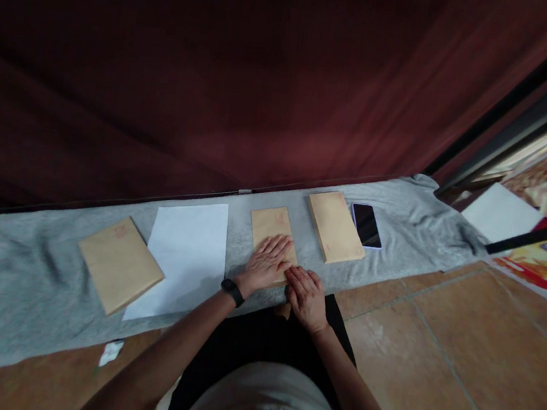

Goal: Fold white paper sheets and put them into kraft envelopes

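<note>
Pale shirt front (268,399) is filling the bottom edge, both bare forearms reaching forward over a dark lap. Grey cloth (16,279) is running across the tiled floor (460,351) against a dark red curtain (222,57).

Going left to right on the cloth:
- Left brown envelope (119,264) is lying flat and turned at an angle. A small white scrap (111,352) is sitting on the floor nearer the person.
- White sheet (186,254) is lying just beside the envelope, its near corner tucked under that envelope's edge.
- Left hand (265,264), black wristband (232,292) on it, is pressing palm-down on the middle envelope (271,225), fingers straight and close together, gripping nothing.
- Middle envelope is lying at centre of the cloth, long axis running away from the person, far end leaning slightly left, short edge facing the person.
- Right hand (307,298) is resting flat at the envelope's near right corner, fingers stretched out, clamping nothing, just beside the left hand.
- Right envelope stack (335,226) is lying apart, roughly parallel to the middle one.
- Dark phone (366,225) is lying screen-up just beside the stack.
- Another white paper (501,213) is lying well apart at far right.
</note>
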`<state>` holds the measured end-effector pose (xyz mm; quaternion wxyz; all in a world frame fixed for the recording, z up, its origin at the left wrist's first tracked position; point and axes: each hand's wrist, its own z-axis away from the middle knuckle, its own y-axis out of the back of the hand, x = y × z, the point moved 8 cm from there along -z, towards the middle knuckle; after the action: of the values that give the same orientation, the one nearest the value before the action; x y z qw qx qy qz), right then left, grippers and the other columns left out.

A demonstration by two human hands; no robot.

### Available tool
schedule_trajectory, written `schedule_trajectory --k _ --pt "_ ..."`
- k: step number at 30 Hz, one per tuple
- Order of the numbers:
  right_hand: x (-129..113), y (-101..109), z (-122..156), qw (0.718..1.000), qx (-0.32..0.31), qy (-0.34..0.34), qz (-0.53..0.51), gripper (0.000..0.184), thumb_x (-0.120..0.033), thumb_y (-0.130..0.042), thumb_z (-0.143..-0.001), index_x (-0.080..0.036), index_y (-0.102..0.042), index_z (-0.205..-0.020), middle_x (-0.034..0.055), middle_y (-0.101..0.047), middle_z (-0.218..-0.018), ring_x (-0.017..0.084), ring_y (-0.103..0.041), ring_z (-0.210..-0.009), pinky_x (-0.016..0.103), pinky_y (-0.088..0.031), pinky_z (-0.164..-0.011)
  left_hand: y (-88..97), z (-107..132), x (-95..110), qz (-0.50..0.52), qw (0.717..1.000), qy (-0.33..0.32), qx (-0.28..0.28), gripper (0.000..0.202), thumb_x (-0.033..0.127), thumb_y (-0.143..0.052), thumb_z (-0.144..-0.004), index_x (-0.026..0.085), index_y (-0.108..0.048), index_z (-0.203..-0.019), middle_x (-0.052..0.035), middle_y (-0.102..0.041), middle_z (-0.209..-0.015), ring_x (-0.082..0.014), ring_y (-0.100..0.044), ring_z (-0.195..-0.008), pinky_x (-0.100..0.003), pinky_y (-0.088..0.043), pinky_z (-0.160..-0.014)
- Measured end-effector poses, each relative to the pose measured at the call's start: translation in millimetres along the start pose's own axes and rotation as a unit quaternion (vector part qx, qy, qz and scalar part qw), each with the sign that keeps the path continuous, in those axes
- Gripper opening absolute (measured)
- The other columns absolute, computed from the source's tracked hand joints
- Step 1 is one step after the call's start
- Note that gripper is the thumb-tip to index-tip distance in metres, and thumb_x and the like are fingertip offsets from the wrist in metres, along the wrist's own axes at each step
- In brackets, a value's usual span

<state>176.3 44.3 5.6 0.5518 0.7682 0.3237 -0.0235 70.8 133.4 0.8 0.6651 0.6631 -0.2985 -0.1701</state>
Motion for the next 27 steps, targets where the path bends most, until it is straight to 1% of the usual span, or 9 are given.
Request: schedule_trajectory --k 3,8,11,16,19,23,27 --pt "0 0 1 1.0 0.005 -0.001 0.0 0.043 -0.022 -0.043 -0.1 -0.021 -0.055 -0.142 0.0083 -0.062 -0.141 0.023 -0.053 -0.135 0.046 -0.034 -0.116 0.1 8 4 0.008 1.0 -0.003 0.005 0.059 0.046 -0.028 -0.105 0.022 -0.026 -0.158 -0.0054 -0.029 -0.165 -0.0194 -0.021 -0.154 -0.044 -0.015 -0.127" --pt "0 -1 1 1.0 0.001 -0.003 0.003 0.041 -0.022 -0.042 -0.101 -0.021 -0.057 -0.139 0.0088 -0.058 -0.145 0.024 -0.052 -0.135 0.046 -0.033 -0.115 4.1 21 13 0.017 1.0 -0.017 0.014 0.058 0.043 -0.032 -0.104 0.021 -0.028 -0.158 -0.0058 -0.032 -0.164 -0.0197 -0.023 -0.153 -0.043 -0.016 -0.126" --pt "1 -2 2 1.0 -0.001 -0.004 0.002 0.041 -0.023 -0.042 -0.101 -0.02 -0.056 -0.139 0.0087 -0.058 -0.145 0.024 -0.051 -0.135 0.046 -0.032 -0.115 7.6 29 19 0.02 0.999 -0.027 0.02 0.059 0.045 -0.034 -0.104 0.02 -0.03 -0.157 -0.0072 -0.033 -0.163 -0.0204 -0.024 -0.153 -0.043 -0.017 -0.126" --pt "1 -2 2 1.0 -0.005 -0.002 0.003 0.044 -0.023 -0.042 -0.101 -0.02 -0.052 -0.143 0.0081 -0.056 -0.147 0.023 -0.05 -0.137 0.045 -0.031 -0.115 9.9 42 27 0.019 0.999 -0.024 0.027 0.061 0.047 -0.034 -0.104 0.015 -0.032 -0.156 -0.01 -0.032 -0.163 -0.0208 -0.024 -0.153 -0.044 -0.018 -0.126" --pt "1 -1 1 1.0 -0.01 -0.002 0.003 0.046 -0.023 -0.043 -0.1 -0.021 -0.05 -0.146 0.0084 -0.056 -0.147 0.023 -0.05 -0.137 0.045 -0.031 -0.115 10.4 51 31 0.025 0.999 -0.021 0.034 0.06 0.047 -0.037 -0.103 0.015 -0.035 -0.154 -0.0104 -0.034 -0.162 -0.0216 -0.026 -0.152 -0.044 -0.021 -0.126" --pt "0 1 0 1.0 -0.008 -0.008 0.0 0.046 -0.022 -0.042 -0.101 -0.022 -0.05 -0.146 0.008 -0.057 -0.146 0.023 -0.051 -0.136 0.045 -0.031 -0.115 11.9 63 30 0.043 0.997 -0.002 0.057 0.055 0.04 -0.043 -0.102 0.015 -0.04 -0.151 -0.0108 -0.041 -0.158 -0.0223 -0.034 -0.149 -0.043 -0.03 -0.124" --pt "0 4 -1 1.0 0.0 -0.013 -0.012 0.043 -0.023 -0.043 -0.101 -0.024 -0.054 -0.142 0.0079 -0.06 -0.143 0.023 -0.053 -0.134 0.046 -0.032 -0.115 14.3 74 26 0.056 0.994 0.029 0.087 0.043 0.03 -0.047 -0.101 0.017 -0.052 -0.142 -0.0096 -0.054 -0.149 -0.021 -0.045 -0.143 -0.041 -0.039 -0.119"
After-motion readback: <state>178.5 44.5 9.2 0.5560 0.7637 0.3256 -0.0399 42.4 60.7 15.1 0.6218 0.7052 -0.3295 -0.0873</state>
